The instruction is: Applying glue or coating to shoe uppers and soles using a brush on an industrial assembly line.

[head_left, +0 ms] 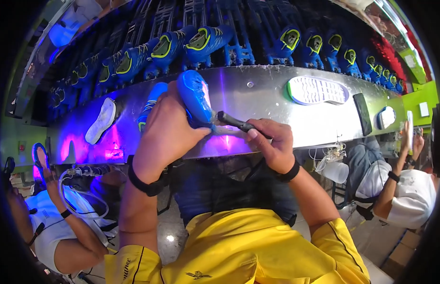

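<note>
My left hand (168, 130) is wrapped round a blue shoe upper (194, 94), tilted so that its underside turns to the right and catches a pinkish glow. A striped blue part (154, 102) shows on the far side of that hand; whether it belongs to the same shoe I cannot tell. Between the thumb and fingers of my right hand (275, 142) is a dark-handled brush (236, 121). Its tip meets or nearly meets the lower edge of the upper. Both hands are over the near edge of the metal bench (258, 104).
Blue shoes with yellow-green collars (201, 40) hang on racks along the far side. A white sole (319, 91), a dark strip (362, 113) and a pale sole-shaped piece (101, 120) lie on the bench. Co-workers sit at left (64, 232) and right (409, 194).
</note>
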`<action>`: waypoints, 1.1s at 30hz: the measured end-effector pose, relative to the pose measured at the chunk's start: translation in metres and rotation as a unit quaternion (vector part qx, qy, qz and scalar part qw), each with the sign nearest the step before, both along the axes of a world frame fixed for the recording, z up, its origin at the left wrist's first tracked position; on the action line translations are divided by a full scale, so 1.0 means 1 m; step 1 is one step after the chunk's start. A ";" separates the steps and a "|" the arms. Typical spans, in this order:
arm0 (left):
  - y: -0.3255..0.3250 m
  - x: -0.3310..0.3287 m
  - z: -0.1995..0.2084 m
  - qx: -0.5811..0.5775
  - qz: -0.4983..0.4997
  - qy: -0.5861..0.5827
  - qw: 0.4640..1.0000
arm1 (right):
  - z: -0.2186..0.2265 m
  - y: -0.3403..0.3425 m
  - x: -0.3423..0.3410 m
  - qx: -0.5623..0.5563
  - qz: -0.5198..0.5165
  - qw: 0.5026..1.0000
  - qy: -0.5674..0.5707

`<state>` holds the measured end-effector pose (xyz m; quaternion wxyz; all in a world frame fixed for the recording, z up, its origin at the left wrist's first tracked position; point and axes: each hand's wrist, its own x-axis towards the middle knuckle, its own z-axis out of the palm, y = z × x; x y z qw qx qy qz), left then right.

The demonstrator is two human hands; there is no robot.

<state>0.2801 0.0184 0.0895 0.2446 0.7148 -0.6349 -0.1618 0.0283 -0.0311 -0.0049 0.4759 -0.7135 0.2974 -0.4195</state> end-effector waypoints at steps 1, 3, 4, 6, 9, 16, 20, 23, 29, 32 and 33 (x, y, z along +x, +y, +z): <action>0.000 0.003 -0.003 0.029 0.017 0.017 0.999 | -0.001 0.003 -0.002 0.045 -0.005 0.998 0.034; 0.007 0.011 -0.011 0.057 0.026 0.038 0.997 | -0.001 0.010 -0.003 0.079 -0.020 0.994 0.075; 0.013 0.016 -0.018 0.049 0.027 0.038 0.998 | 0.000 0.013 -0.005 0.071 -0.020 0.994 0.075; 0.021 0.019 -0.031 -0.027 -0.001 0.024 0.999 | 0.002 0.020 -0.010 0.093 -0.035 0.992 0.077; 0.024 0.019 -0.038 -0.039 0.007 0.118 0.992 | 0.021 0.026 -0.025 0.151 -0.038 0.986 0.058; 0.055 -0.019 -0.027 -0.009 -0.012 0.519 0.855 | 0.079 0.024 -0.033 0.126 -0.033 0.989 0.076; 0.065 -0.036 -0.017 0.000 -0.060 0.529 0.846 | 0.085 0.026 -0.033 0.030 -0.046 0.994 0.098; 0.067 -0.041 -0.009 0.006 -0.064 0.543 0.838 | 0.080 0.030 -0.043 0.008 -0.039 0.992 0.118; 0.072 -0.042 -0.008 0.034 -0.077 0.521 0.849 | 0.085 0.030 -0.043 -0.038 -0.078 0.988 0.131; 0.071 -0.038 -0.007 0.050 -0.070 0.540 0.837 | 0.092 0.034 -0.046 -0.007 -0.043 0.991 0.128; 0.069 -0.038 -0.003 0.051 -0.066 0.557 0.826 | 0.092 0.034 -0.049 -0.003 -0.042 0.991 0.129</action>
